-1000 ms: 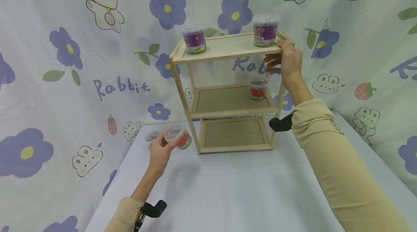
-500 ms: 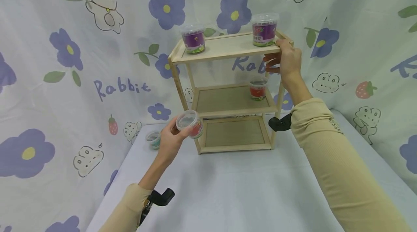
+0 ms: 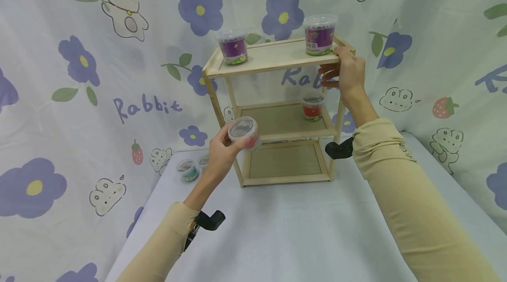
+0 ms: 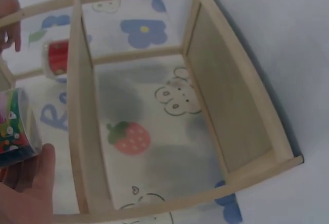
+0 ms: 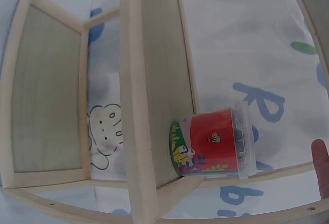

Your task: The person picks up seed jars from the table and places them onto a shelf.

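My left hand (image 3: 222, 152) holds a clear-lidded plastic tub with a red label (image 3: 250, 137) in the air, in front of the left side of a three-tier wooden rack (image 3: 277, 57). In the left wrist view, the thumb and fingers lie around this tub (image 4: 13, 124) near the middle tier. My right hand (image 3: 351, 71) grips the top tier's front right corner, thumb above and fingers beneath. A similar red tub (image 3: 313, 109) stands upright on the middle tier's right side; the right wrist view shows its red label (image 5: 213, 139) close up. Two purple tubs, left (image 3: 233, 49) and right (image 3: 319, 38), stand on the top tier.
On the white table left of the rack stand a teal tub (image 3: 188, 170) and another tub (image 3: 203, 162), partly hidden by my left arm. The bottom tier (image 3: 283, 161) sits just above the table. A patterned curtain (image 3: 150, 62) hangs behind and at the sides.
My left hand has lifted the red tub from beside the rack, carrying it up and right to the rack's left front. My right hand stays on the top corner.
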Demonstrator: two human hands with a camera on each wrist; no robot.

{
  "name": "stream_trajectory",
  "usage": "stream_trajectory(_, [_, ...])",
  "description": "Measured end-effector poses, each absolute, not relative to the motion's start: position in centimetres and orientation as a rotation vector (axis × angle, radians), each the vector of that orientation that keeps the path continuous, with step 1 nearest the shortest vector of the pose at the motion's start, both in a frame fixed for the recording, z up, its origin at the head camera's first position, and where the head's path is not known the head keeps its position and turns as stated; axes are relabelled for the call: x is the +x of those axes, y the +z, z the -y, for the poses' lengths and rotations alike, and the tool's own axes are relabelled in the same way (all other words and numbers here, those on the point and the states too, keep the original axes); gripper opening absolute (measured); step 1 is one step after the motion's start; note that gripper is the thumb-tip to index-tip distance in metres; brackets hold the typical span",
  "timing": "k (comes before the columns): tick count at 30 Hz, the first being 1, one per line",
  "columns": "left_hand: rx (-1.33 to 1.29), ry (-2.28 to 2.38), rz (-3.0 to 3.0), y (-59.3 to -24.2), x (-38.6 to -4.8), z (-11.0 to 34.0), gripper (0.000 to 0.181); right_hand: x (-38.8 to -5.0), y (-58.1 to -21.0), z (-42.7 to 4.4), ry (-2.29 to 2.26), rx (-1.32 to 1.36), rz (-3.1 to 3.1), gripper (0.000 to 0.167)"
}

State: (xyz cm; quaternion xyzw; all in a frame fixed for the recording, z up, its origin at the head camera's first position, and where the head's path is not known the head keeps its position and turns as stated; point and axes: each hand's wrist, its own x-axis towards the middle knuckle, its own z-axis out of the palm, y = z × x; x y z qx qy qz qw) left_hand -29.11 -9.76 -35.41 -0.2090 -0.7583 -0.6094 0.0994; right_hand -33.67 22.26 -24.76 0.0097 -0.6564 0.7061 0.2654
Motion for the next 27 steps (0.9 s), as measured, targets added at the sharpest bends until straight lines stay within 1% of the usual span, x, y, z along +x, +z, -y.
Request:
stream_trajectory(12, [-0.584, -1.797, 2.296, -34.3, -32.2, 7.2, 0.064, -33.6, -24.6, -22.2, 1.964, 0.038, 1.719, 0.04])
stream_trajectory(20, [-0.421, -1.812, 2.303, -34.4, -34.5, 6.3, 0.059, -33.6, -24.6, -22.1, 2.001, 0.042, 1.698, 0.038])
stream_trajectory(23, [-0.359, -1.828, 2.309, -34.4, -35.3, 5.9, 0.063, -33.6, -24.6, -22.2, 2.007, 0.04, 1.693, 0.038])
stream_trajectory(27, [-0.284, -1.78, 2.342, -34.3, -36.2, 5.3, 0.072, -33.6, -24.6, -22.2, 1.995, 0.039, 1.704, 0.038])
